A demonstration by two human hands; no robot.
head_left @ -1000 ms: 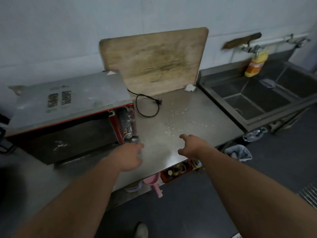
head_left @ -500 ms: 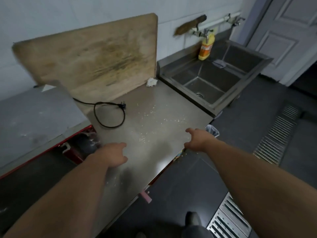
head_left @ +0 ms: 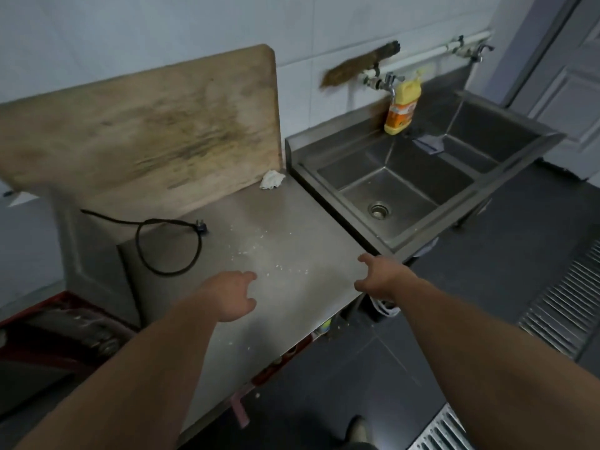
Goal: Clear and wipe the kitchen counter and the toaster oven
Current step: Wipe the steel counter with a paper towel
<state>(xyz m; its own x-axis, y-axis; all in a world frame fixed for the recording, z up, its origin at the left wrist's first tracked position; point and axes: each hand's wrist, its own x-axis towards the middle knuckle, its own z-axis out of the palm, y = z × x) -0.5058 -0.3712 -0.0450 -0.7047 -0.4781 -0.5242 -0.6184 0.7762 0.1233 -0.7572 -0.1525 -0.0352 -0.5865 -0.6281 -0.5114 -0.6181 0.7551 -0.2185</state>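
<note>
The steel counter (head_left: 292,241) carries scattered white crumbs (head_left: 259,254) near its middle. My left hand (head_left: 229,295) hovers over the counter's front part, fingers loosely curled, holding nothing. My right hand (head_left: 381,279) hangs at the counter's front right corner, fingers relaxed and empty. The toaster oven (head_left: 55,329), red-trimmed, shows only partly at the lower left. Its black power cord (head_left: 168,245) lies looped on the counter, unplugged. A crumpled white tissue (head_left: 272,179) sits at the back, by the foot of the big wooden cutting board (head_left: 139,131) that leans on the wall.
A steel double sink (head_left: 406,183) adjoins the counter on the right, with a tap (head_left: 388,82), a yellow detergent bottle (head_left: 402,107) and a grey cloth (head_left: 428,143) on the divider. A brush (head_left: 357,68) hangs on the wall pipe. Floor drain grates (head_left: 565,306) lie right.
The view has swung right, away from the toaster oven and toward the sink. Both hands have stayed empty over the counter's front, the right one now at the corner.
</note>
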